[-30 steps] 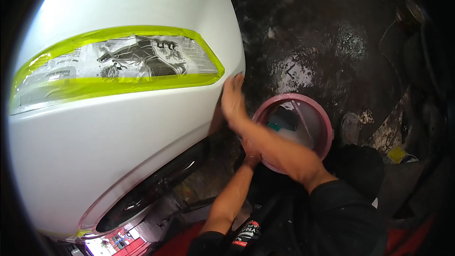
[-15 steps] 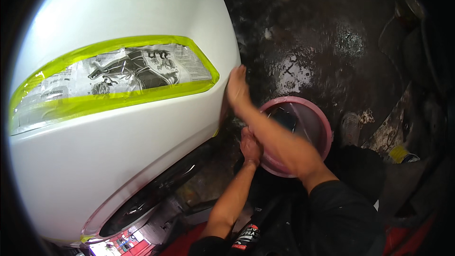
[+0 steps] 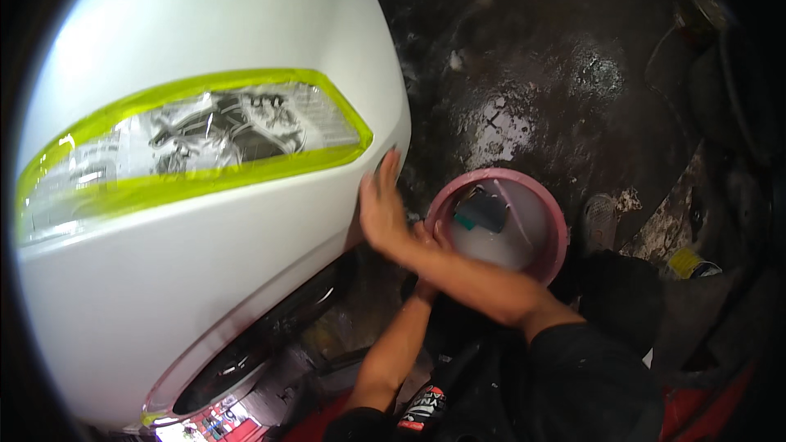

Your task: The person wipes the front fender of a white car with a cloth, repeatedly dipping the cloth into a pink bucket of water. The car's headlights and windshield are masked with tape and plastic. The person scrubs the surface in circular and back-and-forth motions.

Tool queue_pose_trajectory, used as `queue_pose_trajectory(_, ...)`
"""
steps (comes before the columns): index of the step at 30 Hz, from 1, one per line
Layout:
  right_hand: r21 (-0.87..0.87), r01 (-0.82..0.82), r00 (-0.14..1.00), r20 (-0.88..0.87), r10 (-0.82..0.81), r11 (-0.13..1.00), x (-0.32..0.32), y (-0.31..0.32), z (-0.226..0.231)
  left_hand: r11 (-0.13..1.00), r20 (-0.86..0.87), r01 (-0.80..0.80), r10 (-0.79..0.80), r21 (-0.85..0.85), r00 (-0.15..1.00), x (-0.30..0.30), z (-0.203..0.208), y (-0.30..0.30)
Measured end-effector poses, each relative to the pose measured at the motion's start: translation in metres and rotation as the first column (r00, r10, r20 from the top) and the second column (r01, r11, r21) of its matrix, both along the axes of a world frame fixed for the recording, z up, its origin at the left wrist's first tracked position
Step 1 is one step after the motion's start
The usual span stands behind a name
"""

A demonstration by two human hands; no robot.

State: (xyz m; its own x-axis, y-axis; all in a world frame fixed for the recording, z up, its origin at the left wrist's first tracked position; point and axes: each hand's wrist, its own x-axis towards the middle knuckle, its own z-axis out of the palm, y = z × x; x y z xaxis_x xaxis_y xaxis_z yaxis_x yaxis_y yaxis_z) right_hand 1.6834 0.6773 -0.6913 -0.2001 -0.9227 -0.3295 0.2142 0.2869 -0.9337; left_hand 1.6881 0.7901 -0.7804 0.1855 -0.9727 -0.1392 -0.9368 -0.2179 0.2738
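In the head view, the right hand (image 3: 382,213) is at the lower corner of the white panel (image 3: 246,245), which spreads out to its left. Its fingers look extended and seem to lie against the edge; blur leaves unclear whether there is anything under the palm. The left hand (image 3: 424,237) is just below and behind it, at the near side of the pink bucket (image 3: 557,229). Its fingers seem bent at the rim, but the right forearm covers much of it, so I cannot tell whether it grips.

Up and left of the right hand, masking is already done: newspaper (image 3: 237,135) fills a long shape, bordered all round by yellow-green tape (image 3: 205,178). The panel is uniformly white, so how much of it is finished or left does not show.

Right of both hands, the bucket holds cloudy water (image 3: 499,250), a dark sheet (image 3: 483,209), a green piece (image 3: 464,221) and a pale stick (image 3: 513,211). The bucket crowds the hands on that side. Below and left of them is a dark wheel (image 3: 229,366); well to the right, a yellow can (image 3: 686,263). Beyond the bucket, the dark floor (image 3: 565,127) shines in patches.
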Motion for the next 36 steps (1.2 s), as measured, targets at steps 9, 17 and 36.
queue_pose_trajectory(9,0.175,-0.606,0.792,0.216,0.570,0.776,-0.192,-0.037,-0.069,0.998,-0.156,-0.064,0.061,-0.013,0.986,-0.002,0.007,-0.007)
queue_pose_trajectory(17,0.653,-0.617,-0.169,-0.654,0.737,0.438,-0.171,0.083,-0.150,0.996,-0.310,-0.062,0.041,-0.058,0.950,0.002,0.013,-0.002)
queue_pose_trajectory(36,0.076,0.061,0.948,-0.317,-0.034,0.995,-0.100,0.081,-0.021,0.992,-0.395,-0.061,0.013,-0.109,0.919,0.004,0.005,-0.001)
